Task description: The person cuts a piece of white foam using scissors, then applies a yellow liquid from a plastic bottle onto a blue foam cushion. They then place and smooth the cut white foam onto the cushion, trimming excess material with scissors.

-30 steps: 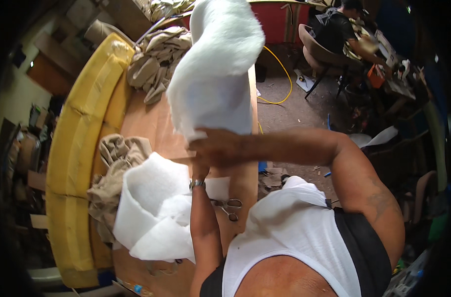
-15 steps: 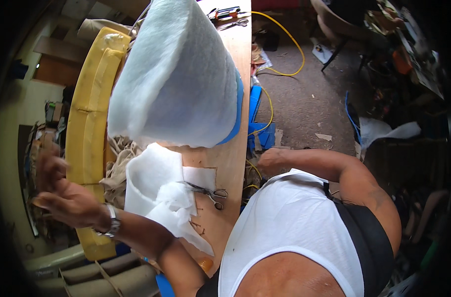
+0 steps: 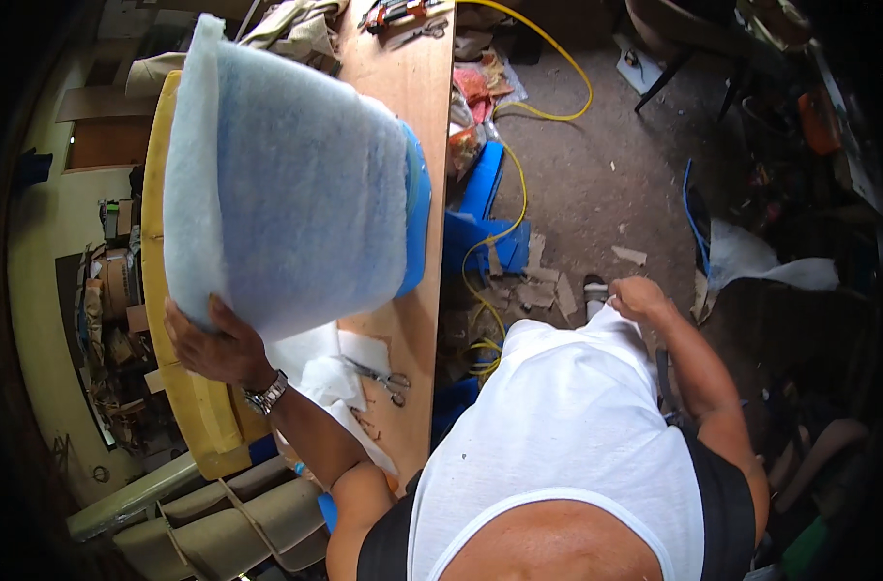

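Observation:
A large curved piece covered in fluffy white wadding [image 3: 296,184] stands on the wooden table, with blue [image 3: 417,213] showing along its right side. My left hand [image 3: 219,344], a metal watch on its wrist, grips the wadding's lower left edge, thumb on the near face and fingers round the outer side. Off the table to the right, my right hand [image 3: 640,298] is closed on the hem of my white tank top [image 3: 558,416]. Just below the covered piece lie scissors [image 3: 388,381] and white wadding scraps [image 3: 330,378].
A long yellow foam piece [image 3: 195,416] runs along the table's left side. More scissors and tools [image 3: 403,19] lie at the far end of the table [image 3: 417,329]. A yellow hose [image 3: 524,194], blue pieces [image 3: 485,184] and scraps cover part of the floor. Beige panels [image 3: 238,523] stand lower left.
My left hand has moved from the air onto the wadding's edge. The covered piece has shifted left and turned. My right hand has moved right, drawing the tank top's hem outward.

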`<state>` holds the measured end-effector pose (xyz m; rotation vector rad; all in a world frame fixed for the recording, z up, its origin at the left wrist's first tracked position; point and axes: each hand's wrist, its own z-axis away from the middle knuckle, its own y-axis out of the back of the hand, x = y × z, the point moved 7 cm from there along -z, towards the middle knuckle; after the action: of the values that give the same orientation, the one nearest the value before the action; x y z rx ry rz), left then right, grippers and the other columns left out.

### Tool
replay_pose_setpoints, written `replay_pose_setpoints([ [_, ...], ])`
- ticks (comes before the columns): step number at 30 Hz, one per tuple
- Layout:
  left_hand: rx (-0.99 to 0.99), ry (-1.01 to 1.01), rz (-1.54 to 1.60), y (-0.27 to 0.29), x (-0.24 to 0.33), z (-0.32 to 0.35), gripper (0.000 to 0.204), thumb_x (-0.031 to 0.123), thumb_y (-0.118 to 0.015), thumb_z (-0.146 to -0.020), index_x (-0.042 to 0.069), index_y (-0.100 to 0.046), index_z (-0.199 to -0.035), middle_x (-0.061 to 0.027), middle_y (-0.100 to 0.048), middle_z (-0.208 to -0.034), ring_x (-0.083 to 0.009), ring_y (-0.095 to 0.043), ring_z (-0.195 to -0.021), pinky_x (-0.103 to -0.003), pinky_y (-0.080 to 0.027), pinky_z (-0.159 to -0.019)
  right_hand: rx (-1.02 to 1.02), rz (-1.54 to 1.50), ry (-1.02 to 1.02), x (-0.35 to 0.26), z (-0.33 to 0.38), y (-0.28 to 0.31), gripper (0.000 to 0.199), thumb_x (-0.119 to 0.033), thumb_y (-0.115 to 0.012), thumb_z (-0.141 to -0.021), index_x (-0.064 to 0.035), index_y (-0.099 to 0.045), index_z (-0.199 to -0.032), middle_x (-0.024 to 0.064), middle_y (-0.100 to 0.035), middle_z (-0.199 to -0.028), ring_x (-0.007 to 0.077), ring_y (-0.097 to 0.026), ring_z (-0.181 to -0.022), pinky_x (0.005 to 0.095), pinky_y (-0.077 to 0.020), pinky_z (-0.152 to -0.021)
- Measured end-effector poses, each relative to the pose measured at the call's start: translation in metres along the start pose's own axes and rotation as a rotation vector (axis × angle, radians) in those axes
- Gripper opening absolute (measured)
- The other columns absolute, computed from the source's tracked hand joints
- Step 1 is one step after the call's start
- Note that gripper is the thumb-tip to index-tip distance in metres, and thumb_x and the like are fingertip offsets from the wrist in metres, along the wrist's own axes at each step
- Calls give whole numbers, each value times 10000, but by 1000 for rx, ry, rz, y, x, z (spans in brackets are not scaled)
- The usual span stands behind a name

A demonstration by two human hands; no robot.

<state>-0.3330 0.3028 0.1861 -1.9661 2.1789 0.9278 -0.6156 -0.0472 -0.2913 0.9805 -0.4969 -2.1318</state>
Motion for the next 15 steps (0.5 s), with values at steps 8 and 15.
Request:
replay_pose_setpoints([
  [8,407,157,23,-3,2,28,646,565,-484,-985,18,-515,-1328,-205,-539,-1348,-384,-520,-1247,-517,-411,-1016,54,-196,-13,-7,-12,45,437,-329,-629,-895,-36,-621,-1220,205,-663,-1175,381,-613,-1128,478,-471,-969],
  [15,429,892,647,-52,-28,108,906,624,-504,-942,-121,-320,-1425,-303,-439,-1413,-414,-488,-1276,-544,-463,-1017,202,-228,199,-60,-92,145,587,-357,-611,-934,-38,-460,-1403,218,-520,-1393,376,-497,-1292,447,-406,-1074],
])
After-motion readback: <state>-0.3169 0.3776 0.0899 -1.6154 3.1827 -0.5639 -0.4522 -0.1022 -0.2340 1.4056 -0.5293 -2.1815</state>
